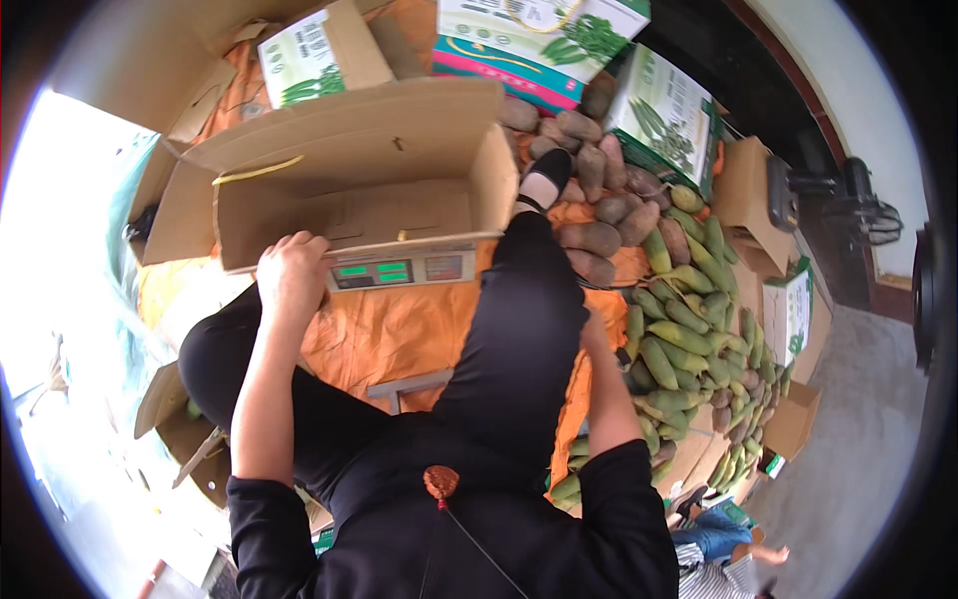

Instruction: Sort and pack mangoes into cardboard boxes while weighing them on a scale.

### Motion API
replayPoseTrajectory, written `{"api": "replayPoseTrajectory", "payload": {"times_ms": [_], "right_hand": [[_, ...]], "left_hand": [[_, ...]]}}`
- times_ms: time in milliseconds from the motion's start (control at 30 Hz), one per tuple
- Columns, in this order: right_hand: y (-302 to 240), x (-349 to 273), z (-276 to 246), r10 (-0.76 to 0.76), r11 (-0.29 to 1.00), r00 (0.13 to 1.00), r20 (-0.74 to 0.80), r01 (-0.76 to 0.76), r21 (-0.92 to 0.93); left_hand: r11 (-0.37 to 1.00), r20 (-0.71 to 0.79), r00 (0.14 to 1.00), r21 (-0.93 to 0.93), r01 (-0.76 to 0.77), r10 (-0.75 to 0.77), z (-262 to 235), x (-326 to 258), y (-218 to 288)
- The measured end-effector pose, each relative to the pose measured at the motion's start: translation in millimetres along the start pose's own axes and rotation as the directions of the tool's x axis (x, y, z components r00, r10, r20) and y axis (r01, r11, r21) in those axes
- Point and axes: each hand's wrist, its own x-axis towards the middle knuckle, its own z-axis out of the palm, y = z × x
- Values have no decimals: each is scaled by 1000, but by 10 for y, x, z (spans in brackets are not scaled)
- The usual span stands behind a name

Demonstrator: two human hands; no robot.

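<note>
An open cardboard box [399,205] rests on a digital scale [399,272] with lit green displays, in front of me. No produce shows inside; a small yellowish bit lies by its near wall and a yellow strap hangs at its left side. My left hand [291,268] is curled over the box's near left edge, gripping it. My right hand [593,324] reaches down beside my right knee, by the heap of green radishes [684,334]; the leg hides its fingers. Beyond the knee lie reddish-brown radishes [591,238].
Orange sheeting [389,329] covers the ground between my legs. Printed produce cartons [659,115] and a white-and-teal carton stack [539,45] stand at the back. More cardboard boxes [185,439] sit at left. Another person [714,544] is at lower right, near the grey floor [858,419].
</note>
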Motion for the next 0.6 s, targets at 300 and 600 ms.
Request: {"api": "replayPoseTrajectory", "payload": {"times_ms": [300,600], "right_hand": [[902,7,154,200,978,976,-84,-194,70],[-121,929,-229,155,903,965,-213,-226,-366]], "left_hand": [[993,35,999,-116,-23,27,44,144,177],[1000,121,992,0,23,-23,-85,32,63]]}}
